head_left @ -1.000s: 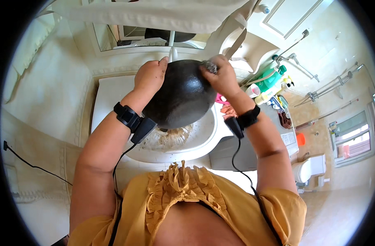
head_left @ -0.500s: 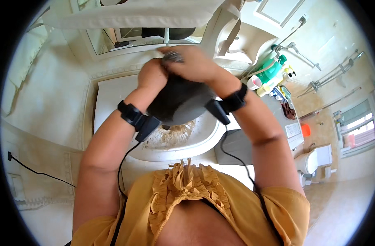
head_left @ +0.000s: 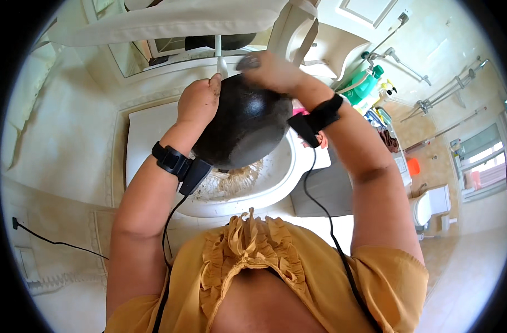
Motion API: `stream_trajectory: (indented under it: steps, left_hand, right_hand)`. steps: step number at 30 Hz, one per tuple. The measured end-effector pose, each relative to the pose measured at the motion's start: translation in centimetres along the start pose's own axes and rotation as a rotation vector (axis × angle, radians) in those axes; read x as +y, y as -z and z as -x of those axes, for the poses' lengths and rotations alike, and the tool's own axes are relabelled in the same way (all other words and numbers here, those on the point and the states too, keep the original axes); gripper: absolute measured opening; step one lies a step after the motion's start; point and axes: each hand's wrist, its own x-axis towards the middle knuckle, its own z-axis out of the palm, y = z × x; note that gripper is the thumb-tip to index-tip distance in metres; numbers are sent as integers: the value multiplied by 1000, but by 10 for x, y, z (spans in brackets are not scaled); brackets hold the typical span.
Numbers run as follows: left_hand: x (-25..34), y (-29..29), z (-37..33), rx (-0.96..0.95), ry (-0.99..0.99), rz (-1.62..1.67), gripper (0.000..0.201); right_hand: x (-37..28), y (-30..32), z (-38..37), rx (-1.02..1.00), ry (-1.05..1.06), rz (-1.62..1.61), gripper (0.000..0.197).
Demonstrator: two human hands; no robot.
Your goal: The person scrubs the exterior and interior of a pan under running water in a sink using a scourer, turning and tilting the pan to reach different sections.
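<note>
A black round-bottomed wok point(head_left: 245, 122) is tilted over the white sink point(head_left: 289, 186), its dark outer side facing up. My left hand point(head_left: 199, 102) is closed on the wok's left edge, thumb pointing up along it; the fingers behind are hidden. At the wok's far edge my right hand point(head_left: 275, 73), smeared by motion, is closed around a grey metal scouring ball point(head_left: 248, 62). Brownish, foamy dirty water point(head_left: 231, 180) lies in the basin below the wok. Each of my wrists wears a black strap with a cabled box.
Behind the sink stand a white tap point(head_left: 222, 66) and a mirror point(head_left: 178, 50). A green bottle point(head_left: 367, 83) and other bottles stand on the right-hand ledge. Something pink point(head_left: 322, 139) lies beside the sink near my right wrist. Farther right is a toilet point(head_left: 422, 211).
My right hand has moved up and right with the scouring ball, away from my left hand. More of the wok shows. My left hand has shifted slightly left along its edge.
</note>
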Motion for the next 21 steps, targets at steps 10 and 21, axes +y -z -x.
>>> stream_trajectory:
  steps: [10,21]
  left_hand:
    - [0,-1,0,68,-112,-47,56]
    - [-17,-8,2,63,-142,-43,52]
  right_hand:
    - [-28,-1,1,1,-22,162,38]
    - [-15,1,12,-123,-58,140,35]
